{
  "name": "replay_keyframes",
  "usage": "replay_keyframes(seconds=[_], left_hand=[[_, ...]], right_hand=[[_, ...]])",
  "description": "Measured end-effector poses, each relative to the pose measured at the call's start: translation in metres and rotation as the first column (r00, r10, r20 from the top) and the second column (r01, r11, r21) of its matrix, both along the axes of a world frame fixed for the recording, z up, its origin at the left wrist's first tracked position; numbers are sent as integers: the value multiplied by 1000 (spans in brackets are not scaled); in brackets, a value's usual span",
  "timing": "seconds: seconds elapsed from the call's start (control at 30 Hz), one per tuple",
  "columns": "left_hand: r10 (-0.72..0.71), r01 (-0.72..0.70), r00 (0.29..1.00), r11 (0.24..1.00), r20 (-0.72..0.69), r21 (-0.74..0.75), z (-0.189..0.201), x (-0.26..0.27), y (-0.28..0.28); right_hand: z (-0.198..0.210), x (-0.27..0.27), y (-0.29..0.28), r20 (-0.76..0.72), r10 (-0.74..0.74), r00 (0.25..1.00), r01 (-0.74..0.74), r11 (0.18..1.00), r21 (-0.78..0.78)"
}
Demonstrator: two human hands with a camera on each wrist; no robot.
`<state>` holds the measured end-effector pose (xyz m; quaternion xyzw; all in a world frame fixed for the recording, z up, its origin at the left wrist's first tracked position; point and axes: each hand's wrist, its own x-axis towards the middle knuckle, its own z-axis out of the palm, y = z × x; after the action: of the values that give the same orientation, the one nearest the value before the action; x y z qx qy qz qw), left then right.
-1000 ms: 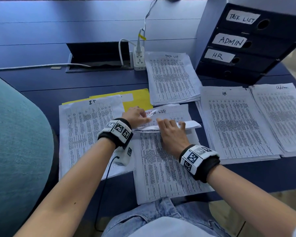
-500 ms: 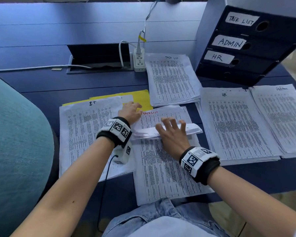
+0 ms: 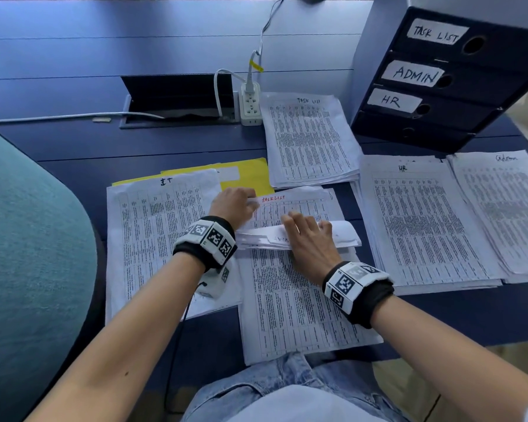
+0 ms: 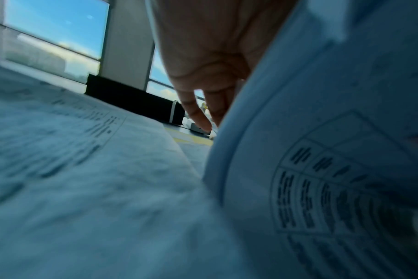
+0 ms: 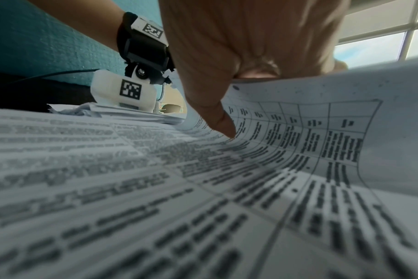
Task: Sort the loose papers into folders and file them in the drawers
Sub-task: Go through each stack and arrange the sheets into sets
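A: What are the hands doing with the unsorted stack [image 3: 299, 300] on the desk [image 3: 73, 141]?

B: The right hand [image 3: 310, 242] has its fingers [image 3: 299, 222] curled over the folded-back top halves of several sheets, thumb underneath, holding the bend down. The left hand [image 3: 233, 205] pinches the top left corner of the page exposed beyond those fingers, headed "TASKLIST" in red.

A: Where would that page go?

B: Probably the pile marked "TASK LIST" [image 3: 310, 138], farther out past the fingertips. Right of the right hand lie the "HR" pile [image 3: 421, 220] and one that seems to read "Admin" [image 3: 506, 208]; left of the left hand is the "IT" pile [image 3: 159, 226] on a yellow folder [image 3: 250, 175]. The drawers [image 3: 457, 77] read "TASK LIST", "ADMIN", "HR"; the lowest has no label.

A: Risks?

B: If the right fingers loosen, the bent sheets spring flat. A hard tug at one corner could tear the page or drag a neighbour along.
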<state>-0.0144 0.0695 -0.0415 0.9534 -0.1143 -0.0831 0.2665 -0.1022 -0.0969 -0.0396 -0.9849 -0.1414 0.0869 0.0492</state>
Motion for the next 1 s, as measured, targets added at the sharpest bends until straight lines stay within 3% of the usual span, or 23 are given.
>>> replay_keyframes(seconds=[0.17, 0.27, 0.4, 0.5, 0.6, 0.7, 0.83, 0.93, 1.0], left_hand=[[-123, 41, 972, 927, -198, -372, 9, -3, 1], [-117, -7, 955, 909, -271, -417, 8, -2, 5], [21, -168, 951, 874, -309, -456, 7, -1, 4], [150, -241, 955, 897, -256, -371, 1, 2, 8], [133, -172, 962, 973, -238, -155, -7, 4, 9], [100, -109, 978, 993, -183, -42, -9, 3, 8], [64, -68, 992, 997, -106, -30, -5, -3, 8], [51, -59, 997, 990, -65, -128, 2, -4, 9], [-20, -3, 993, 979, -112, -204, 9, -5, 10]], right_hand=[[-13, 6, 1, 284, -77, 956, 65, 997, 50], [-7, 8, 3, 336, -90, 938, 98, 995, -7], [-6, 1, 2, 339, -58, 939, 92, 992, -84], [-5, -5, 1, 250, -8, 968, 29, 996, -82], [2, -14, 4, 58, 29, 998, -28, 999, -26], [2, -17, 5, 6, 55, 998, -55, 998, 4], [9, -5, 5, -6, 76, 997, -76, 997, 18], [11, 6, 3, 9, 63, 998, -64, 997, 41], [9, 12, 4, 59, 20, 998, -26, 994, 107]])
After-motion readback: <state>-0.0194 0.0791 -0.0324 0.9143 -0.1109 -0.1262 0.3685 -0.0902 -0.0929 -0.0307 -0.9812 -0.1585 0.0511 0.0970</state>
